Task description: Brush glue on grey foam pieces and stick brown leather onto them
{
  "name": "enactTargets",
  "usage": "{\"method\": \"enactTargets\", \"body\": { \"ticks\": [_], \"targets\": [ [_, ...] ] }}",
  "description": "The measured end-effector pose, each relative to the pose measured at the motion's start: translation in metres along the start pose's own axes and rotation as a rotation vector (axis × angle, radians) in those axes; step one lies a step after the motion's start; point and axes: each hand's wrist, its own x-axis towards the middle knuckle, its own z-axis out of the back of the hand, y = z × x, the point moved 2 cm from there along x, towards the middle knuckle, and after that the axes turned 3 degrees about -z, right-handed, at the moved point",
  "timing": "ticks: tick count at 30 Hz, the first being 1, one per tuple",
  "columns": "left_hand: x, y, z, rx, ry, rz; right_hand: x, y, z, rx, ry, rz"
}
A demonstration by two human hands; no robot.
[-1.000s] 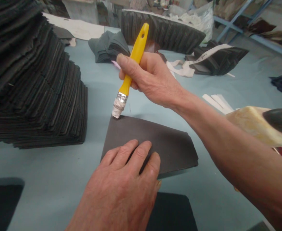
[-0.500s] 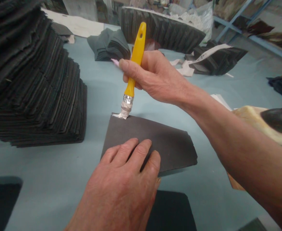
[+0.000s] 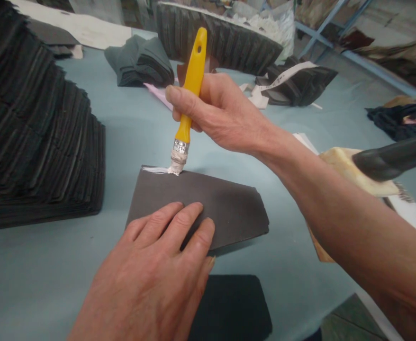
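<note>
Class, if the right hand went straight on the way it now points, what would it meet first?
The right hand would likely meet the dark grey-green pile of flat pieces, though depth is unclear; it might brush the pale pink slip first.

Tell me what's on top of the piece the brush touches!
The left hand, the brush tip and a white streak. The part of the piece under the hand is hidden.

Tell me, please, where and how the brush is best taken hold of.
Probably by the yellow handle, from the right, where the right grip holds it: it slants upward, free of the dark piece, while the bristles below are coated white.
</note>
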Motion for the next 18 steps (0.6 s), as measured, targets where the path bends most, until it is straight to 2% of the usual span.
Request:
{"method": "enactTargets", "body": {
  "ticks": [6, 14, 18],
  "targets": [
    [-0.008, 0.001, -0.003, 0.000, 0.043, -0.032, -0.009, -0.001, 0.009, -0.062, 0.024, -0.056],
    [-0.013, 0.007, -0.006, -0.009, 0.070, -0.034, -0.026, -0.007, 0.023, -0.083, -0.046, -0.100],
    [-0.017, 0.011, -0.007, -0.020, 0.093, -0.033, -0.036, -0.017, 0.031, -0.047, -0.062, -0.057]
  ]
}}
